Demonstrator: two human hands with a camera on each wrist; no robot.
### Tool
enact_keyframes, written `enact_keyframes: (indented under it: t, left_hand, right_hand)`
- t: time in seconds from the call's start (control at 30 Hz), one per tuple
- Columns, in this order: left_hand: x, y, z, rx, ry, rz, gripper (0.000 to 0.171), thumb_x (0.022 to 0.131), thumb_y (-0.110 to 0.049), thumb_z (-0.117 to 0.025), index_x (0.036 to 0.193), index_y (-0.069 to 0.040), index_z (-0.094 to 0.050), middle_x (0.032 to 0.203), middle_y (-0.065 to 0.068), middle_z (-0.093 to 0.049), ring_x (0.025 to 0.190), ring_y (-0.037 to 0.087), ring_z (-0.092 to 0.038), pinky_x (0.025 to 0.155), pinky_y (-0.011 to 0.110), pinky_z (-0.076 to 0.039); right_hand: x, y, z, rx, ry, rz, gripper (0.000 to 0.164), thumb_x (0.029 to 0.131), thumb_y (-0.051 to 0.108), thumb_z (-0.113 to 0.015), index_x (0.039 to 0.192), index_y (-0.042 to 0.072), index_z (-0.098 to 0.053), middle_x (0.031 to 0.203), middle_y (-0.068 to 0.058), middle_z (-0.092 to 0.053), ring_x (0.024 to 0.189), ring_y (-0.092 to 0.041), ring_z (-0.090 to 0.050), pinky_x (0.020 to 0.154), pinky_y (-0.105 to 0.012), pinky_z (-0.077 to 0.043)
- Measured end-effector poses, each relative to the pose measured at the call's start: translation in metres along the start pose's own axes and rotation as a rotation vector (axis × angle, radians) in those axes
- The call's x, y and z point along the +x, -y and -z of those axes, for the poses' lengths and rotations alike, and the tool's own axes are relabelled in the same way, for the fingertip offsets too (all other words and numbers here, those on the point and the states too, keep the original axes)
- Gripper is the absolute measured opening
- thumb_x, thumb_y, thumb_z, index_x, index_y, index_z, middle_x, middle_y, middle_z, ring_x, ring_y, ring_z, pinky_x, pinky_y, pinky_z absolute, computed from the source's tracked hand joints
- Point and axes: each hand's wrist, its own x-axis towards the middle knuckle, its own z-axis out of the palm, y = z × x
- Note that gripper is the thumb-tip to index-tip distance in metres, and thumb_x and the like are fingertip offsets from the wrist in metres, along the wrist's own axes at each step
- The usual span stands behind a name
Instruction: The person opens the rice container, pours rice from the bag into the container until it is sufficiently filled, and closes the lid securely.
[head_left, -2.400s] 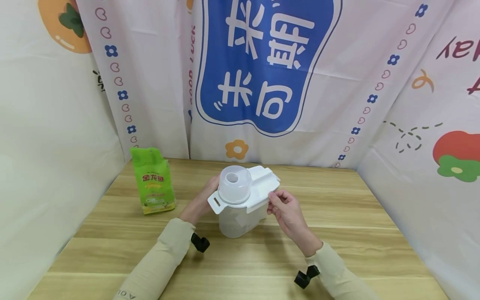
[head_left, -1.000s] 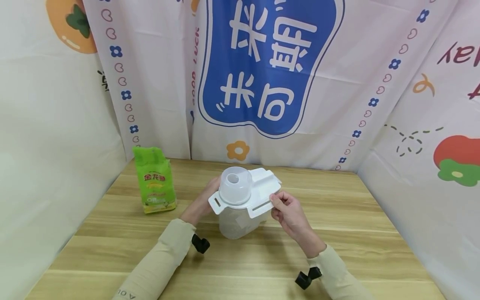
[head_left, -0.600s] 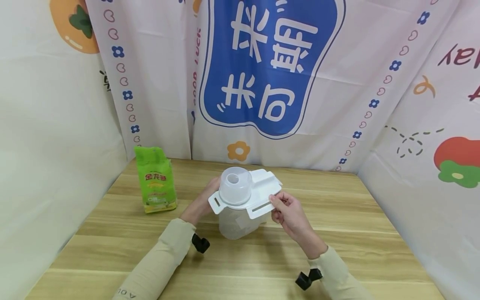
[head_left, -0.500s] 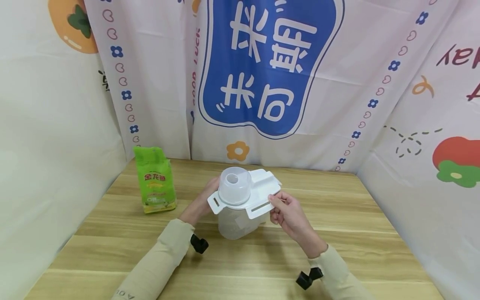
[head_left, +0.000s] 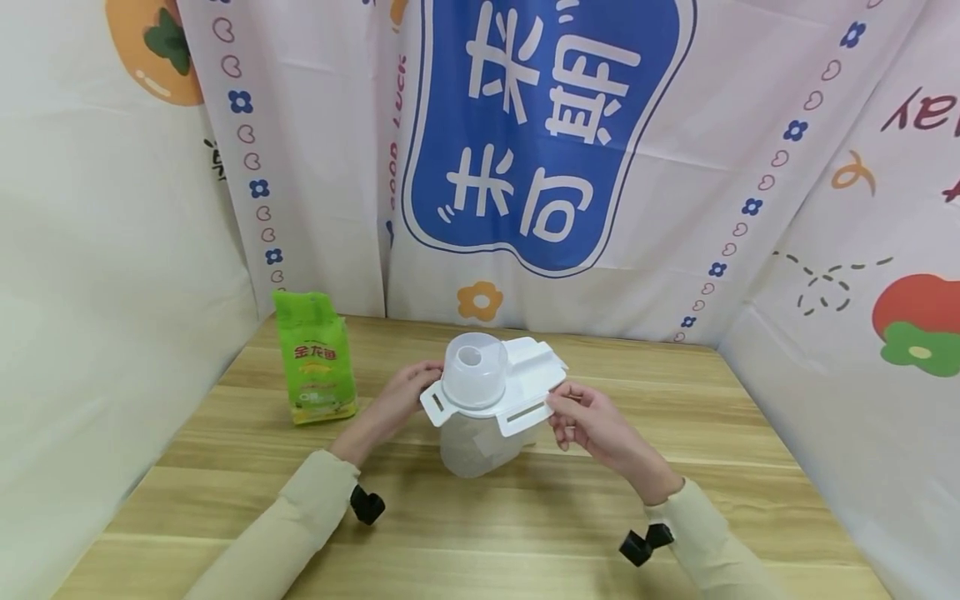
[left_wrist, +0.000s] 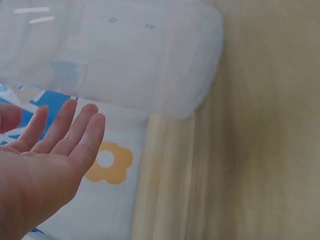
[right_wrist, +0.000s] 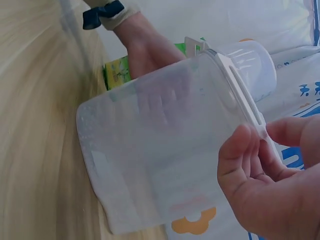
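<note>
A translucent plastic storage container [head_left: 474, 448] stands upright on the table, topped by a white lid [head_left: 534, 377] with a clear domed measuring cup [head_left: 476, 372] over its spout. Slotted latch flaps stick out from the lid, one at the near left [head_left: 437, 403] and a longer one [head_left: 523, 417] at the right front. My right hand [head_left: 596, 423] pinches the corner of the longer flap between thumb and fingers. In the left wrist view, my left hand [left_wrist: 57, 150] has loosely spread fingers beside the container wall and holds nothing; its fingertips are partly behind the lid in the head view.
A green rice bag [head_left: 318, 367] with red Chinese lettering stands upright at the back left of the wooden table [head_left: 465, 542]. White printed cloth [head_left: 330, 183] hangs behind and along both sides. Black camera mounts [head_left: 367, 505] sit on both wrists.
The longer flap, folded down at first, has swung outward and stands raised. My left hand has since drawn back leftward from the container, while my right hand stays at the flap. The container stays in place.
</note>
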Motion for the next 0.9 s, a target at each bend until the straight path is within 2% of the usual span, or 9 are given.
enact_keyframes:
  t: [0.13,0.3,0.4,0.53,0.67,0.73,0.8,0.9]
  left_hand:
    - [-0.013,-0.001,-0.003,0.064,-0.016,0.022,0.043,0.105,-0.022,-0.035,0.142,-0.003,-0.045,0.141,0.020,-0.052,0.120,0.023,-0.058,0.103,0.039,-0.049]
    - [-0.024,0.001,-0.010,0.117,-0.011,-0.004,0.044,0.105,-0.021,-0.035,0.145,-0.003,-0.042,0.146,0.021,-0.046,0.130,0.033,-0.052,0.107,0.046,-0.045]
    - [-0.029,0.004,-0.011,0.143,0.053,-0.066,0.045,0.106,-0.023,-0.036,0.148,-0.005,-0.037,0.151,0.021,-0.040,0.137,0.037,-0.043,0.110,0.050,-0.041]
    - [-0.035,0.008,-0.009,0.179,0.172,-0.149,0.049,0.106,-0.023,-0.037,0.152,-0.011,-0.027,0.158,0.020,-0.029,0.144,0.041,-0.030,0.113,0.059,-0.032]
    - [-0.039,0.012,-0.008,0.230,0.248,-0.177,0.062,0.104,-0.024,-0.045,0.156,-0.014,-0.013,0.162,0.018,-0.018,0.149,0.040,-0.019,0.117,0.059,-0.024]
    - [-0.039,0.014,-0.011,0.253,0.282,-0.203,0.069,0.103,-0.024,-0.050,0.157,-0.015,-0.009,0.164,0.015,-0.015,0.150,0.038,-0.018,0.117,0.058,-0.025]
    - [-0.037,0.016,-0.016,0.259,0.316,-0.259,0.075,0.100,-0.024,-0.056,0.158,-0.020,-0.007,0.164,0.010,-0.015,0.150,0.034,-0.018,0.118,0.056,-0.024]
    - [-0.035,0.017,-0.024,0.263,0.337,-0.356,0.078,0.096,-0.020,-0.064,0.155,-0.029,-0.015,0.160,0.002,-0.026,0.147,0.028,-0.026,0.117,0.057,-0.026]
  right_hand:
    - [-0.001,0.005,0.005,-0.078,0.036,-0.003,0.014,0.100,0.022,-0.057,0.093,0.010,-0.054,0.079,0.001,-0.059,0.061,-0.011,-0.055,0.056,-0.024,-0.050]
    - [-0.003,0.012,0.012,-0.226,0.066,0.008,0.019,0.101,0.025,-0.055,0.102,0.006,-0.056,0.084,-0.001,-0.059,0.066,-0.012,-0.057,0.059,-0.026,-0.053]
    - [-0.004,0.017,0.014,-0.333,0.066,0.017,0.024,0.101,0.026,-0.055,0.108,0.003,-0.056,0.086,-0.005,-0.060,0.068,-0.013,-0.058,0.061,-0.029,-0.055]
    - [-0.004,0.025,0.013,-0.437,0.046,0.023,0.027,0.101,0.027,-0.055,0.111,0.002,-0.056,0.088,-0.010,-0.061,0.071,-0.019,-0.060,0.063,-0.033,-0.057]
    - [-0.004,0.032,0.010,-0.509,0.012,0.063,0.025,0.101,0.027,-0.056,0.108,0.003,-0.058,0.086,-0.007,-0.061,0.072,-0.020,-0.060,0.063,-0.033,-0.057]
    - [-0.004,0.036,0.008,-0.544,-0.009,0.111,0.023,0.101,0.025,-0.055,0.106,0.002,-0.059,0.086,-0.008,-0.061,0.071,-0.020,-0.059,0.063,-0.033,-0.056]
    - [-0.002,0.039,0.007,-0.579,-0.041,0.167,0.021,0.101,0.022,-0.055,0.103,0.002,-0.060,0.085,-0.008,-0.061,0.069,-0.018,-0.059,0.062,-0.033,-0.056]
    - [0.001,0.044,0.004,-0.611,-0.092,0.265,0.018,0.101,0.017,-0.055,0.099,0.000,-0.062,0.084,-0.013,-0.061,0.066,-0.017,-0.059,0.060,-0.033,-0.056]
